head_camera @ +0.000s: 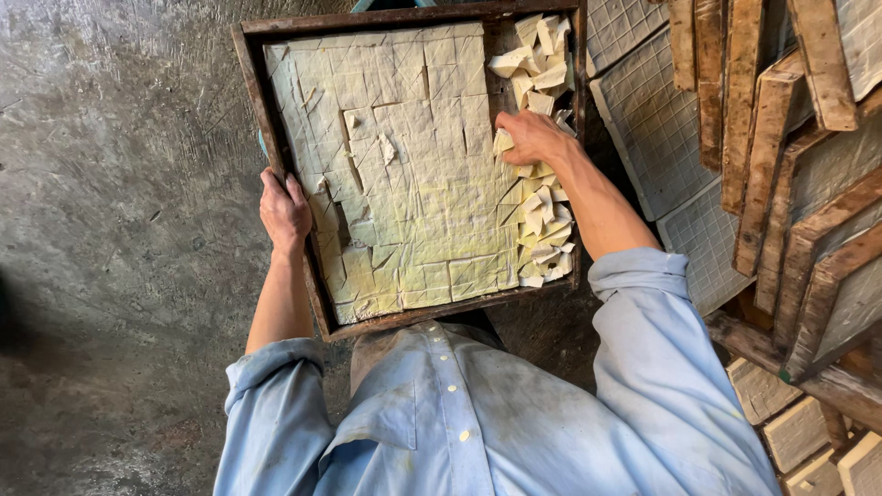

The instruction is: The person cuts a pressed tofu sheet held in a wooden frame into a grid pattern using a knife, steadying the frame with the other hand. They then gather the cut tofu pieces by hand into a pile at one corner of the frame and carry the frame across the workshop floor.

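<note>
Head view. Grey concrete floor (119, 230), rough and stained, fills the left side of the frame. At right, stacked wooden frames (781, 184) lean against one another, with pale gridded slabs (652, 119) lying between and under them. Small pale blocks (799, 432) sit at lower right.

Centre: wooden tray (276, 156), square, dark and worn, seen from directly above, in front of the person's chest. What it rests on cannot be told. Inside it lies a tofu slab (404, 156), off-white with a yellowish tint toward the near edge, scored into a grid of squares; several cuts gape open near the left side. Along the right wall of the tray lies a strip of loose cut pieces (542, 230), irregular wedges and blocks, piled from the far corner down to the near corner.

Left hand (283, 211): fingers wrapped over the left rim of the tray, gripping the wood.

Right hand (533, 138): palm down at the right edge of the slab, fingers curled in among the loose pieces, touching them. Whether a piece is actually pinched cannot be told.

Both forearms are bare below rolled light-blue shirt sleeves (643, 276); the shirt front is soiled.
</note>
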`<state>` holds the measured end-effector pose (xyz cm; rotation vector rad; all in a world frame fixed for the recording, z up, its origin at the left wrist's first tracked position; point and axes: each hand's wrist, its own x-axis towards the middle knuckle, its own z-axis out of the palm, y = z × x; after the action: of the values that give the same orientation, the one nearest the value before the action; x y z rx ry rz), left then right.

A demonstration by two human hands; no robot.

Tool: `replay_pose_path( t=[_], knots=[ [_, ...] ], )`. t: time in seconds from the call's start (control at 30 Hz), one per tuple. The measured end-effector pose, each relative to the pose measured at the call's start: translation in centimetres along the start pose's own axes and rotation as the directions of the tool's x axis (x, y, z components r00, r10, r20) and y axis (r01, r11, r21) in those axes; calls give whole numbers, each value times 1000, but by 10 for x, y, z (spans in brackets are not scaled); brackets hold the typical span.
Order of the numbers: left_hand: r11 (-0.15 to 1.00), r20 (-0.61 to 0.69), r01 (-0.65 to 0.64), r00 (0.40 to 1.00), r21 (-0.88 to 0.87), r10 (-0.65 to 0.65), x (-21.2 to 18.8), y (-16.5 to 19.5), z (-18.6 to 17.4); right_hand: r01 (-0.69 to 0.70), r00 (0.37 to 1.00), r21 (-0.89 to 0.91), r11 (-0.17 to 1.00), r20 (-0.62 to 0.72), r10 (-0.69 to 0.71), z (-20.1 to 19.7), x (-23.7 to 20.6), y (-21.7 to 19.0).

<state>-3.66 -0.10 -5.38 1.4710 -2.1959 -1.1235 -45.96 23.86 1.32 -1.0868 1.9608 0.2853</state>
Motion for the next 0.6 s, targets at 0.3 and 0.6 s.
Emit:
replay_pose_path(
  t=[0.3,0.6],
  knots=[
    [999,-18,-25,1000,-31,24,-1,-2,-2,387,913,7,922,-138,-383,23,8,16],
    [1000,-7,-14,1000,-9,14,0,-2,-2,181,979,-152,972,121,-163,5,-23,-16]
  ],
)
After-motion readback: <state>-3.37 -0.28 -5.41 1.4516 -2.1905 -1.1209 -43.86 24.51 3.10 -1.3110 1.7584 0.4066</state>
